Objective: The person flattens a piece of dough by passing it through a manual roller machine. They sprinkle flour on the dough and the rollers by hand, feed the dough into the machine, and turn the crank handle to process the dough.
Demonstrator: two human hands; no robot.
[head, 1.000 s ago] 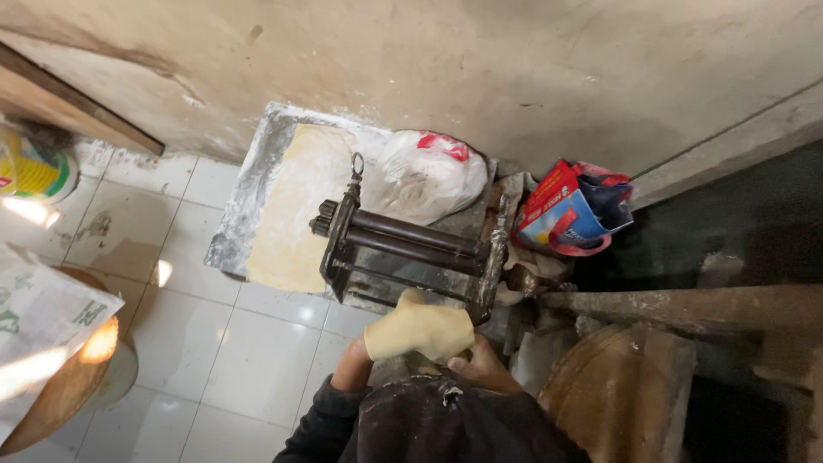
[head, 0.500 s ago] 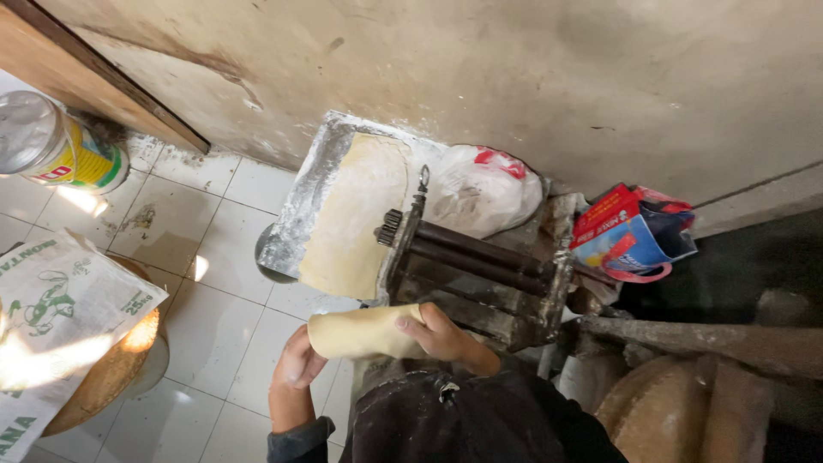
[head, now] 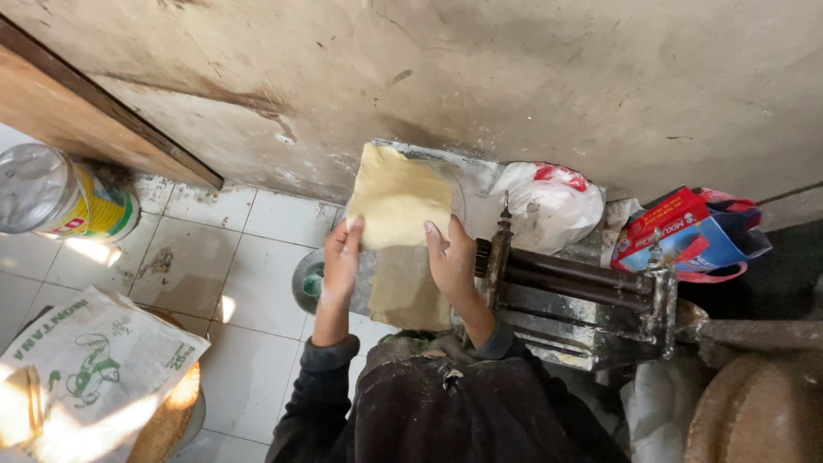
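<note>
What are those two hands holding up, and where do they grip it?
A flat dough sheet, held by its side edges: left hand on one, right hand on the other.

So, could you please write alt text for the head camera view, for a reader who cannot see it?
Seen from above, a person's left hand and right hand hold a flat sheet of pale dough by its sides over a floured metal tray. A metal roller machine stands to the right, a white plastic bag behind it, by a stained wall.

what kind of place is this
Likely a small, rough bakery or dough workshop. Both hands, left hand and right hand, hold a flat dough sheet over a floured metal tray, beside a hand-cranked roller machine. A printed flour sack lies on the tiled floor.
</note>
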